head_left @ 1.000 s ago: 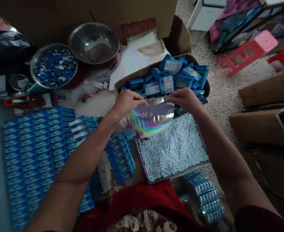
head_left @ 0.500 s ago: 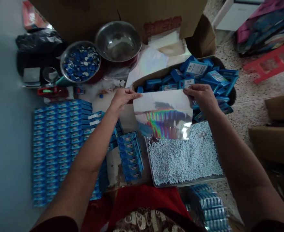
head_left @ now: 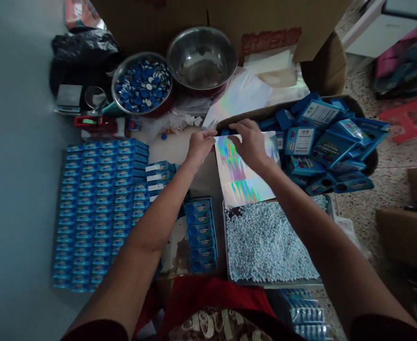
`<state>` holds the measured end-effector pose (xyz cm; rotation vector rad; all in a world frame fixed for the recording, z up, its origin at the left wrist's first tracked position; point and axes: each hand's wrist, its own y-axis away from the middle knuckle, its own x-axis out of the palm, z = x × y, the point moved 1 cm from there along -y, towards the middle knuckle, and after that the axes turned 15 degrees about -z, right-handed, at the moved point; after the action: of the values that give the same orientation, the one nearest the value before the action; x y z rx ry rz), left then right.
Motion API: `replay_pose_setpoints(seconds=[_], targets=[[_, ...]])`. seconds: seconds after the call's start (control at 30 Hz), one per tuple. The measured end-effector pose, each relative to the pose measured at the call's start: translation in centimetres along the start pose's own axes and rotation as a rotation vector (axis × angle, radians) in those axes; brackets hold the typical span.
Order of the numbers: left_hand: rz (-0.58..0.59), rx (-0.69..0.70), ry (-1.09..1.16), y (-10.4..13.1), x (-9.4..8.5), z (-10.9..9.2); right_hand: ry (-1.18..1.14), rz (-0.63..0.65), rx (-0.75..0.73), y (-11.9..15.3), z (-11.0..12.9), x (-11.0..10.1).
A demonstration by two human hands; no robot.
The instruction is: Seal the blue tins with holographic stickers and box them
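Observation:
A shiny holographic sheet (head_left: 246, 182) hangs tilted in front of me, its lower edge over the tray of small pale-blue pellets (head_left: 265, 246). My left hand (head_left: 200, 148) pinches the sheet's upper left corner between thumb and fingers. Close beside it, my right hand (head_left: 249, 144) is at the sheet's top edge, fingers bent with a gap between thumb and index finger. Whether its fingertips touch the sheet is hard to tell. Behind the sheet, blue printed boxes (head_left: 301, 140) fill an open carton.
Rows of small blue boxes (head_left: 98, 203) stand at left, with a shorter stack (head_left: 200, 232) nearer the middle. Farther back are a steel bowl of blue and white caps (head_left: 142, 85) and another steel bowl (head_left: 201, 59). Another holographic sheet (head_left: 244, 92) lies behind the hands.
My right hand has let go of the sheet's upper right corner and moved left toward my left hand. The sheet has turned and shows different reflections. The camera view has shifted left.

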<state>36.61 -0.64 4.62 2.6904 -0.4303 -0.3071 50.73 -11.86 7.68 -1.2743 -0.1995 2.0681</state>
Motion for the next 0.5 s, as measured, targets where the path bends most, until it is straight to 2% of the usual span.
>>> replay_pose_setpoints(seconds=[0.1,0.2,0.3,0.43,0.5], targets=[[0.011,0.049,-0.005,0.0,-0.3,0.3,0.042,0.061,0.039,1.6,2.1,3.1],[-0.027,0.148,-0.044,-0.4,-0.3,1.1,0.091,0.08,0.049,2.6,2.3,4.7],[-0.064,0.22,-0.067,-0.6,-0.1,2.0,0.108,0.062,-0.009,4.2,2.1,5.1],[-0.08,0.213,-0.046,-0.4,0.2,2.4,0.062,0.048,-0.092,7.5,2.5,4.7],[-0.077,0.198,-0.037,-0.1,0.1,2.2,0.032,0.042,-0.085,9.0,2.6,4.1]])
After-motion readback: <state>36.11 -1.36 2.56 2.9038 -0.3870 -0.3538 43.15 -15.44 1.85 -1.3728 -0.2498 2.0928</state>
